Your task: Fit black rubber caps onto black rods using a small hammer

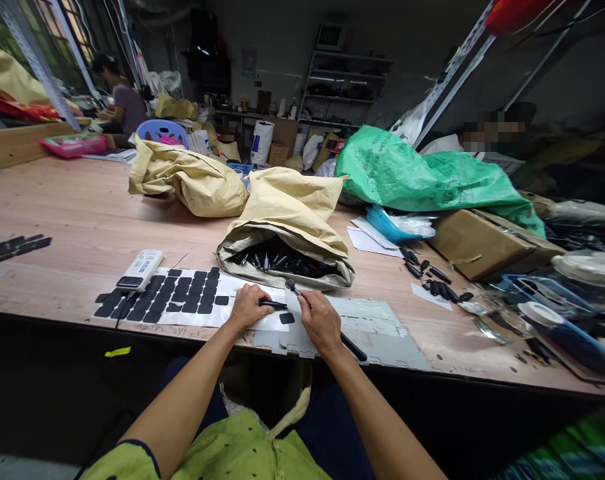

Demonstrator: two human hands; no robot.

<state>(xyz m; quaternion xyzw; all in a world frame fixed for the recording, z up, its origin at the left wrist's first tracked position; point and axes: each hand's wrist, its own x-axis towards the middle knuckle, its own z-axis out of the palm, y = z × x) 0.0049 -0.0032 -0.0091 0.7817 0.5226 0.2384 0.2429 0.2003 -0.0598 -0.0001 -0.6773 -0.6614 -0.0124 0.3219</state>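
Observation:
My left hand (248, 305) rests on the white backing sheet (242, 288) at the table's near edge, fingers closed on a small black rod-like part (273, 305). My right hand (318, 319) is closed around a long black tool (353, 347) whose round tip (290, 286) points up-left toward the left hand. A loose black pad (286, 318) lies between the two hands. Rows of black adhesive pads (177, 293) cover the sheet to the left. Just beyond my hands an open tan sack (292, 227) holds several black parts (277, 261).
A white remote-like device (139, 270) lies on the pads. More black parts (432, 273) are scattered at right beside a cardboard box (477, 243). A green bag (422, 177) and another tan sack (187, 177) lie farther back. A person (120, 100) sits far left.

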